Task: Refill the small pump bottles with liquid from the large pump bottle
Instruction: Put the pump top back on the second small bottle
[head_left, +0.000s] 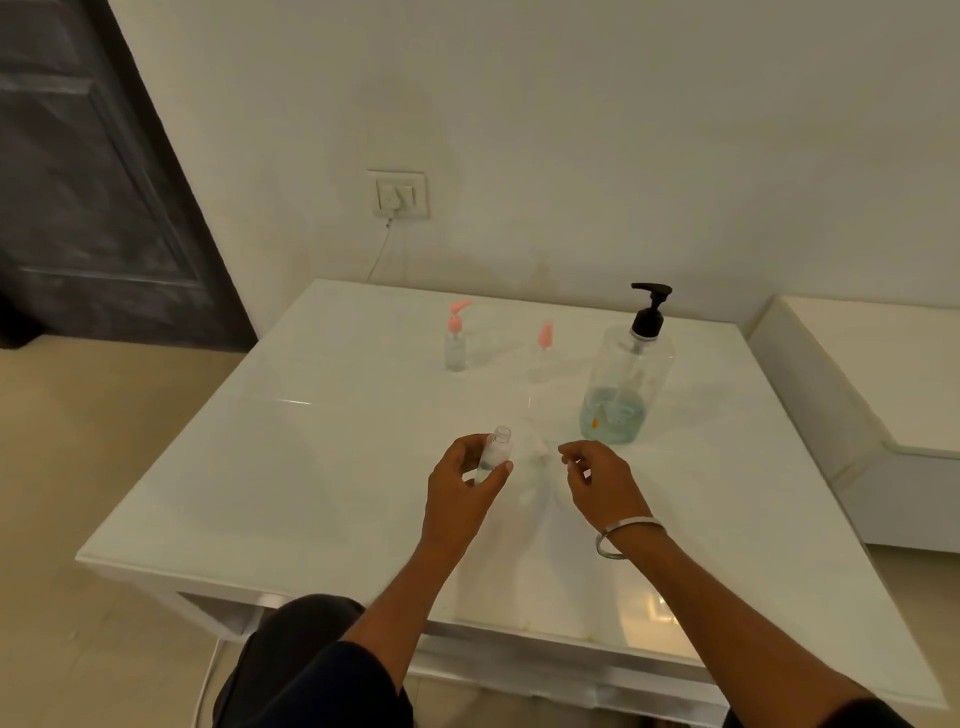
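Left hand (464, 483) is wrapped around a small clear bottle (493, 454), thumb on the near side, fingers behind, neck sticking up above the grip. Cap is off, mouth open, bottle tilted a bit to the right. It's held just above the white table (291, 467); can't tell if the base touches the top.

Right hand (597, 475) sits just right of that bottle, apart from it, fingers curled with thumb and forefinger pinched close. Something small may be between the fingertips, too blurred to say, so can't tell if it holds anything. Metal bangle (626, 535) on that wrist.

Beyond the right hand, slightly right: large pump bottle (626, 384), clear, black pump on top, upright on the table, blue-green liquid only in the bottom part.

Further back, beyond the gap between the hands: second small bottle with pink pump (543, 348), upright, body nearly invisible against the table. Left of it and beyond the left hand: third small bottle with pink pump (456, 338), upright, well apart from the big one.

Wall socket (397, 195) behind the table with a cord hanging down
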